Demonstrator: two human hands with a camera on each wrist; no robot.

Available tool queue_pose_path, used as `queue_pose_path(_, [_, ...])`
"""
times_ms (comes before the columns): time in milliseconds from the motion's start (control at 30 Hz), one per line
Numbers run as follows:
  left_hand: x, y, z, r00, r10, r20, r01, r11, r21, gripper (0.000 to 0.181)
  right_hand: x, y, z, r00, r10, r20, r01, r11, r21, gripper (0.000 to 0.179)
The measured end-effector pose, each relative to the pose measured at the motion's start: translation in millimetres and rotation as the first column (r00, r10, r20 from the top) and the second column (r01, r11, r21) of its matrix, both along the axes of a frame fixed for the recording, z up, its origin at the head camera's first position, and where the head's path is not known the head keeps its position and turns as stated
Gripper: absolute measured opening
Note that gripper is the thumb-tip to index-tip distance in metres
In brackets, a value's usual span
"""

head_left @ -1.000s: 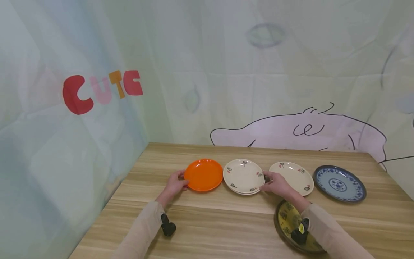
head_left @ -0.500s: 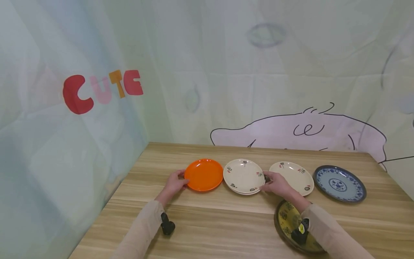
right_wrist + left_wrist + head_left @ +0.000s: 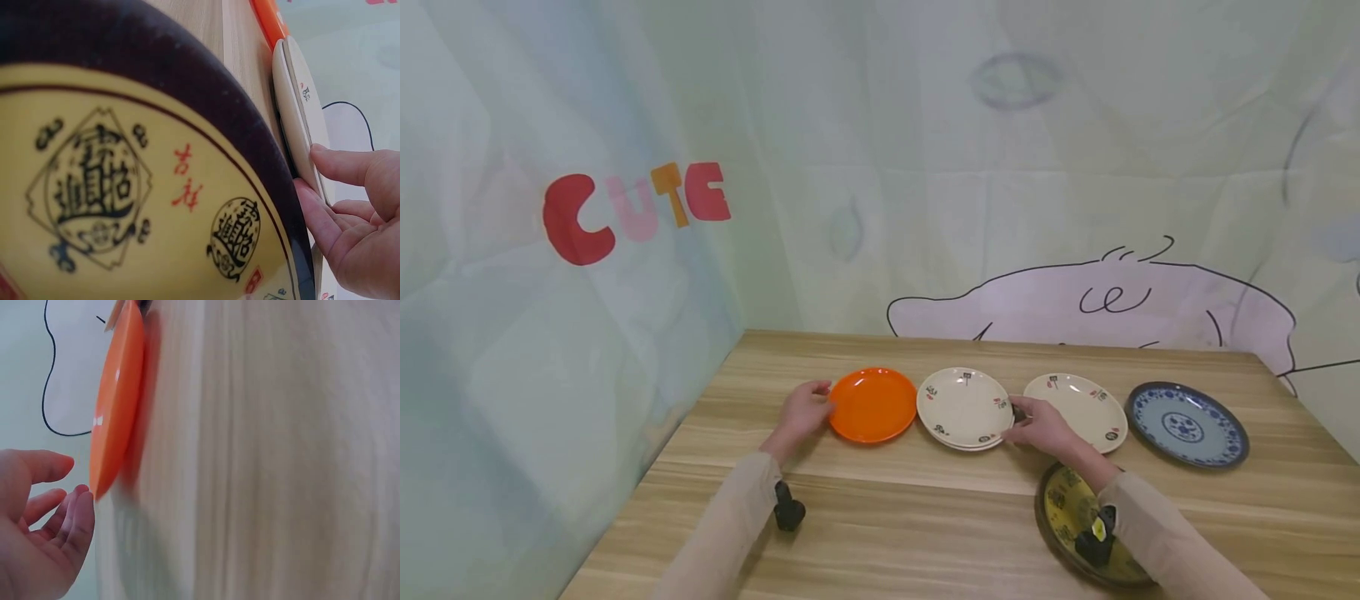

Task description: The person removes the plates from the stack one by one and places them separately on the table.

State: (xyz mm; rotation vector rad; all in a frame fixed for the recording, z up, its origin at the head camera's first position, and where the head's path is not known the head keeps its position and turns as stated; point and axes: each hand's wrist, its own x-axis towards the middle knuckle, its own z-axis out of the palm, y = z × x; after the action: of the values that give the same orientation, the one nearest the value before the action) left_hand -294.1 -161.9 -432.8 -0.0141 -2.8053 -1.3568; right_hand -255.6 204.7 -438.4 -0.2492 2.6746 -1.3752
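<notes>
An orange plate (image 3: 872, 406) lies flat on the table in the head view. At its left edge is my left hand (image 3: 803, 412), its thumb and fingers apart; in the left wrist view the fingertips (image 3: 81, 500) come right up to the rim without gripping it. Right of it sits a stack of white patterned plates (image 3: 962, 406), with two rims showing. My right hand (image 3: 1041, 425) pinches the stack's right edge, thumb on the upper rim and fingers at the underside, as the right wrist view shows.
Another white patterned plate (image 3: 1075, 408) lies behind my right hand, and a blue floral plate (image 3: 1183, 427) is farther right. Beneath my right forearm is a dark-rimmed yellow plate (image 3: 1060, 521). A printed cloth (image 3: 850, 167) hangs behind the wooden table (image 3: 887, 533).
My left hand has loosened from the orange plate's rim and shifted slightly back and up. The right hand and the plates stay where they were.
</notes>
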Motion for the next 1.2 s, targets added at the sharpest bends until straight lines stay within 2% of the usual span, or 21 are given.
queue_pose_path(167, [-1.8, 14.1, 6.8, 0.997, -0.074, -0.016, 0.074, 0.996, -0.045, 0.039, -0.2, -0.4, 0.4, 1.0, -0.004, 0.004, 0.004, 1.0, -0.001, 0.069])
queue_pose_path(333, [0.7, 36.1, 14.3, 0.99, -0.138, -0.015, 0.138, 0.99, -0.031, 0.037, -0.5, -0.1, 0.1, 1.0, -0.006, 0.002, 0.006, 1.0, -0.001, 0.068])
queue_pose_path(467, [0.6, 51.5, 17.3, 0.978, -0.202, -0.052, 0.199, 0.978, -0.058, 0.035, -0.7, 0.5, 0.2, 1.0, -0.003, -0.002, 0.003, 1.0, 0.01, 0.068])
queue_pose_path(600, [-1.7, 64.1, 18.0, 0.965, -0.26, -0.041, 0.257, 0.964, -0.074, 0.038, -1.1, 0.7, -0.2, 1.0, -0.008, 0.005, 0.008, 1.0, 0.014, 0.069])
queue_pose_path(767, [-2.5, 76.2, 16.0, 0.954, -0.3, 0.026, 0.301, 0.953, -0.04, 0.042, -2.2, 0.4, -1.6, 1.0, -0.012, 0.006, 0.012, 0.999, 0.034, 0.069])
queue_pose_path(967, [-3.3, 85.6, 10.8, 0.938, -0.346, 0.036, 0.347, 0.938, -0.027, 0.045, -2.5, 0.4, -1.4, 1.0, -0.015, 0.004, 0.015, 0.999, 0.039, 0.069])
queue_pose_path(1200, [-5.0, 92.9, 10.9, 0.926, -0.373, 0.056, 0.372, 0.928, 0.017, 0.05, -1.9, 0.4, -0.1, 1.0, -0.013, 0.006, 0.012, 0.999, 0.046, 0.069])
